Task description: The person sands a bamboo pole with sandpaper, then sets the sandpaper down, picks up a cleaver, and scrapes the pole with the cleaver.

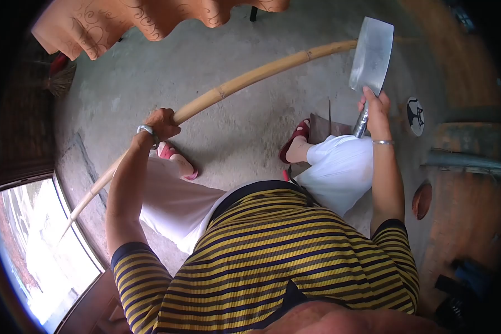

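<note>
My left hand [161,124] is wrapped round a long bamboo pole [245,79], which crosses in front of me from the doorway at lower left to the upper right. In my right hand [376,111] is a cleaver [372,53], gripped by its metal handle with the broad blade pointing up and away from me. The blade overlaps the pole's far end in the view; whether they touch I cannot tell. My right forearm is beside my right knee.
An orange patterned cloth [156,19] hangs at upper left. Bright light comes through a doorway [39,245] at lower left. On the right are a round cat picture [415,116] and a small brown round dish [422,201]. A flat dark piece [323,128] lies by my right foot.
</note>
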The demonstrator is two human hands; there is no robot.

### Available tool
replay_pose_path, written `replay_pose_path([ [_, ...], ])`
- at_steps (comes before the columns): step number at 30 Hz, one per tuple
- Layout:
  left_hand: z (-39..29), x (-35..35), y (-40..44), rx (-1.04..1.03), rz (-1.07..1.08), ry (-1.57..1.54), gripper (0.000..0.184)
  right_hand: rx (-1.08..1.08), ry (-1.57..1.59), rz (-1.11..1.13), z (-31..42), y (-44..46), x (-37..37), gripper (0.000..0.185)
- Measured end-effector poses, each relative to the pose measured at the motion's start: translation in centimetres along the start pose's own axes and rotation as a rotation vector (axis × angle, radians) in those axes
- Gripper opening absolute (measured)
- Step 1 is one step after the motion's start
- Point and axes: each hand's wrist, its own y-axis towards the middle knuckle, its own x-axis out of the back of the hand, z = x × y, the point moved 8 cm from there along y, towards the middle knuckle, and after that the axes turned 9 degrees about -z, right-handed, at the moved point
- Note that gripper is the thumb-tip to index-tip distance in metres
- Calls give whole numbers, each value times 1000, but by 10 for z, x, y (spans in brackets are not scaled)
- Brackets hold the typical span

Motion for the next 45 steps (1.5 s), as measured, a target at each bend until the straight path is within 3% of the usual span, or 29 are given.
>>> replay_pose_path([
  [3,-13,-2,1,33,77,60,28,-8,28,50,-18,1,-26,13],
  [5,-22,-7,1,27,112,10,28,74,-262,54,-31,14,-32,11],
  [7,-25,-9,3,-16,97,-25,28,746,-645,-93,-8,11,-39,17],
  [11,-24,-18,12,-4,141,-135,28,552,-891,-51,-46,3,-65,19],
  [13,-26,-22,15,27,185,-143,28,607,-830,51,-55,-35,-93,16],
  [14,-29,-23,19,37,184,-128,28,741,-788,202,-50,-62,-110,15],
  [17,-34,-26,27,-60,131,-66,26,684,-769,561,-68,-110,-146,21],
  [19,-36,-25,29,-99,82,-25,25,526,-797,544,-79,-98,-141,23],
  [21,-40,-22,28,-69,37,6,24,-18,-561,518,-88,-60,-114,30],
  [23,-40,-22,27,-65,51,-10,23,-51,-500,220,-58,-26,-84,29],
  [26,-40,-26,36,-57,90,38,27,469,-831,1,-70,2,-83,22],
  [27,-37,-31,36,-42,116,64,29,678,-907,54,-56,-27,-103,15],
  [31,-37,-36,40,15,166,51,29,638,-848,551,-65,-113,-158,17],
  [35,-44,-29,38,17,87,39,25,302,-684,423,-83,-56,-126,32],
  [37,-48,-25,36,29,47,30,23,321,-598,186,-66,-27,-105,30],
  [40,-48,-26,38,50,60,57,24,424,-877,179,-63,-38,-120,20],
  [41,-50,-27,38,47,80,65,24,606,-884,271,-63,-61,-134,19],
  [45,-41,-38,44,-11,90,90,26,602,-773,576,-60,-121,-169,22],
])
